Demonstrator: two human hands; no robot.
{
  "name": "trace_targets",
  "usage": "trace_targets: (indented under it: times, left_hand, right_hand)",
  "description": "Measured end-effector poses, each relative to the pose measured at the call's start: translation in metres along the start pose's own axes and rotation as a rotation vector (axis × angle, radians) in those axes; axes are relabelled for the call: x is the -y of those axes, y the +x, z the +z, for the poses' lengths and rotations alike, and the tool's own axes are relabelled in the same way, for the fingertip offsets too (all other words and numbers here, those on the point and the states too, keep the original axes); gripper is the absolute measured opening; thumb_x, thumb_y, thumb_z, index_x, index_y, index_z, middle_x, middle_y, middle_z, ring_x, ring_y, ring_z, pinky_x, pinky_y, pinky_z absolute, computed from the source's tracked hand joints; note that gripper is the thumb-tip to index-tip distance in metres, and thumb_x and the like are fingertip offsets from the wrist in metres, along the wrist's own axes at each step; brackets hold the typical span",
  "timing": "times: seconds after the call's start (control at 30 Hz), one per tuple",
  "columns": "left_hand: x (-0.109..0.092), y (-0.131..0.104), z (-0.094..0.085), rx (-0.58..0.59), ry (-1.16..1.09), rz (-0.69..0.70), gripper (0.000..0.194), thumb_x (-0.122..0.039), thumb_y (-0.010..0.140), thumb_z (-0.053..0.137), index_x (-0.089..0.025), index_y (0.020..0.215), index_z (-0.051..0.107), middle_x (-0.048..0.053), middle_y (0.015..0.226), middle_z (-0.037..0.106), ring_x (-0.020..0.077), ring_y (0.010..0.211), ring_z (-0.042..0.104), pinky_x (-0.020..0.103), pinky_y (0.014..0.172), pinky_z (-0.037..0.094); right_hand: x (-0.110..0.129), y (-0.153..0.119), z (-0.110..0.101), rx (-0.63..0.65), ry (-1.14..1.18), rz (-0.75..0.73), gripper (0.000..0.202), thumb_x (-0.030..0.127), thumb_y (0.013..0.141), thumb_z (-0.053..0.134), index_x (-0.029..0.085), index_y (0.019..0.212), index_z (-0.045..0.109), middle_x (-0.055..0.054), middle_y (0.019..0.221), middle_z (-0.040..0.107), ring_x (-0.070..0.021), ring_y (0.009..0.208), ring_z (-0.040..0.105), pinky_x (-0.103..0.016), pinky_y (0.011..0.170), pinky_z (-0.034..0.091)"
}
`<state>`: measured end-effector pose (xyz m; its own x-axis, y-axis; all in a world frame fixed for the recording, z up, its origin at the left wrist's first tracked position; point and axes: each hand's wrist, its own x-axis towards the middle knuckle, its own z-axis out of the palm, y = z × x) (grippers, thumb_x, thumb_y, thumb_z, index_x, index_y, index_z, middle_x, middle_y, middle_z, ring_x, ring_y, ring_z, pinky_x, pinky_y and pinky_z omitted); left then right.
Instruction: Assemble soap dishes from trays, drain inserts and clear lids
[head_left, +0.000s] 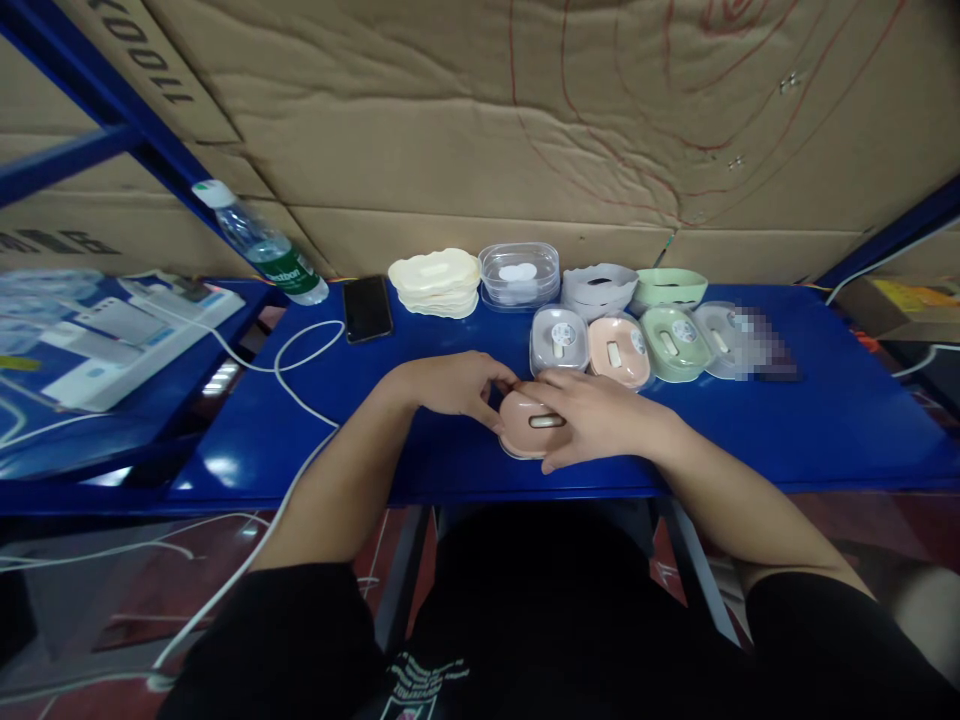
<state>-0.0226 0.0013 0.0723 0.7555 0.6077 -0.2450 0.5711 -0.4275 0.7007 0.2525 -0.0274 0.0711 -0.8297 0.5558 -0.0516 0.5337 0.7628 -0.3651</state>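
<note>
The left hand (457,385) is pinched on the left end of a pink plastic soap dish (517,425), thumb low on the side and fingers bent toward the far rim. The right hand (604,415) is clamped on the other end, fingers across the far right part and thumb toward the near side. The dish sits between them near the front edge of the blue table (847,405), with a dark-rimmed slot in its top holding a pale insert.

It looks light and fairly stiff — thin moulded plastic, I'd judge — and its glossy, rounded faces may slip under a flat palm. The side walls near the rounded corners seem the best hold; hard pressing over the slot could flex it.

Just beyond stand a lilac dish (541,350), a peach dish (600,350), a green dish (686,355) and a grey dish (712,335), side by side. Behind them are a clear plastic stack (519,295), cream scalloped trays (435,290), grey trays (596,290) and green trays (671,285). Farther left lie a black phone (367,308) and, beside it, a green-labelled bottle (289,270), before a cardboard sheet (390,130).
</note>
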Motion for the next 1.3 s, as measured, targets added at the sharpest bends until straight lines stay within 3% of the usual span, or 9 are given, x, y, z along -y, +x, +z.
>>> trace_targets:
  times: [0.6,0.97,1.3]
  left_hand:
    - [0.007,0.0,-0.001,-0.01,0.02,-0.009,0.06,-0.056,0.083,0.091,-0.021,0.131,0.08,0.002,0.096,0.082,0.0182,0.081,0.07,0.03,0.08,0.049]
    - [0.019,0.002,-0.005,0.041,-0.105,-0.06,0.069,-0.054,0.08,0.092,-0.021,0.138,0.075,0.006,0.12,0.082,0.0153,0.083,0.066,0.028,0.078,0.048]
    - [0.02,0.003,-0.006,0.044,-0.112,-0.078,0.071,-0.052,0.078,0.093,-0.021,0.14,0.075,0.004,0.111,0.081,0.0152,0.079,0.063,0.028,0.075,0.046]
  right_hand:
    - [0.002,0.001,0.0,-0.007,0.002,0.024,0.097,0.056,0.077,0.097,0.022,0.16,0.06,-0.02,0.149,0.066,-0.0444,0.131,0.067,-0.056,0.101,0.061]
    - [0.004,0.005,0.003,0.003,-0.074,0.037,0.1,0.066,0.082,0.09,0.023,0.165,0.055,-0.021,0.15,0.065,-0.0445,0.129,0.068,-0.055,0.1,0.059]
    - [0.006,0.007,0.005,0.006,-0.097,0.022,0.102,0.067,0.085,0.087,0.018,0.167,0.052,-0.021,0.146,0.065,-0.0419,0.125,0.069,-0.049,0.096,0.058]
